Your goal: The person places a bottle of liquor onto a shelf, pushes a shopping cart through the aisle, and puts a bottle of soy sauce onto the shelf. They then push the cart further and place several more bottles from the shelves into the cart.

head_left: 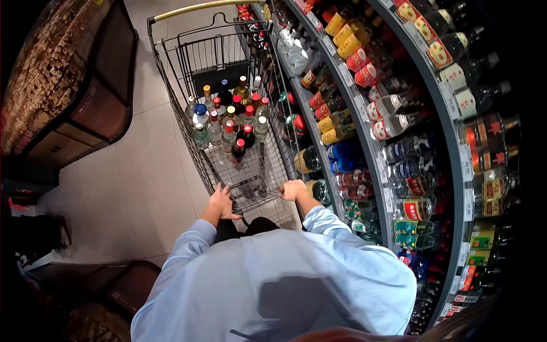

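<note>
A wire shopping cart (272, 199) stands right in front of me, its yellow handle bar (194, 7) at the far end. Several upright bottles with red, blue, white and yellow caps are grouped inside it; a dark bottle with a red cap (238, 151) is closest to me. My left hand (220, 203) is at the near left corner of the cart, fingers spread and thumb apart, seemingly resting on the rim. On the near right corner, my right hand (294, 190) is closed around the rim.
Curved shelves (393, 216) packed with bottles and price labels run close along the right side. At left stands a display bin (51, 62) heaped with small wrapped goods. Tiled floor (154, 137) lies between bin and cart. Another dark bin (122, 285) is at lower left.
</note>
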Available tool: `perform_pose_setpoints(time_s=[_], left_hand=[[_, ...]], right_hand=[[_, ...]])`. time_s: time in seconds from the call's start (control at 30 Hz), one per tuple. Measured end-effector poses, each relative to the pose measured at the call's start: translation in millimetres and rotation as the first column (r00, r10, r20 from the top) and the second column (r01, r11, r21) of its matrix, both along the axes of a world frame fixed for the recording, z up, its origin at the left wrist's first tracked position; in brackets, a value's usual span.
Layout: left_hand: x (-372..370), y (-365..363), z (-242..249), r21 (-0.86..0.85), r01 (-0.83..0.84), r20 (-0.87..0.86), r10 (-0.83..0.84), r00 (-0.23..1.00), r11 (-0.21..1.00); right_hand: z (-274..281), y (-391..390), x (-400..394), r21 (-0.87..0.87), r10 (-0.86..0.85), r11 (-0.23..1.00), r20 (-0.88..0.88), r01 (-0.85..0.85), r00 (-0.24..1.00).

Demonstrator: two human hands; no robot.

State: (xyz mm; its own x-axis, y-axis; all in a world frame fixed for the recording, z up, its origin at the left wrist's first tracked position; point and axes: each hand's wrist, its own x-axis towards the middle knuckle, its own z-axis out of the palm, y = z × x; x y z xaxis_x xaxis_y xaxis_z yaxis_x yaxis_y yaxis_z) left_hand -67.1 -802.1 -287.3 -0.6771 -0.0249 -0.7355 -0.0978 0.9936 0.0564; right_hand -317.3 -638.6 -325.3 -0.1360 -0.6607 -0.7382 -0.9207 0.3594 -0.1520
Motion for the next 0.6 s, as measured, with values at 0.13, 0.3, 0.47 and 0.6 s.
perform_pose_setpoints(time_s=[0.13, 0.3, 0.47, 0.6], left_hand=[[-20, -41, -6, 0.037, -0.018, -0.014, 0.018, 1.0, 0.999], [-46, -92, -7, 0.068, -0.04, -0.017, 0.041, 0.999, 0.997], [-77, -143, -14, 0.079, -0.063, -0.085, 0.07, 0.994, 0.995], [-115, -203, -12, 0.046, -0.049, -0.127, 0.054, 0.99, 0.998]], right_hand=[[0, -43, -23, -0.01, -0.004, 1.0, 0.002, 0.004, 1.0], [-7, -95, -50, 0.01, 0.024, 1.0, -0.003, -0.024, 1.0], [-7, -150, -86, -0.02, 0.017, 1.0, -0.008, -0.017, 1.0], [-10, -213, -128, -0.052, 0.06, 0.997, -0.013, -0.061, 0.998]])
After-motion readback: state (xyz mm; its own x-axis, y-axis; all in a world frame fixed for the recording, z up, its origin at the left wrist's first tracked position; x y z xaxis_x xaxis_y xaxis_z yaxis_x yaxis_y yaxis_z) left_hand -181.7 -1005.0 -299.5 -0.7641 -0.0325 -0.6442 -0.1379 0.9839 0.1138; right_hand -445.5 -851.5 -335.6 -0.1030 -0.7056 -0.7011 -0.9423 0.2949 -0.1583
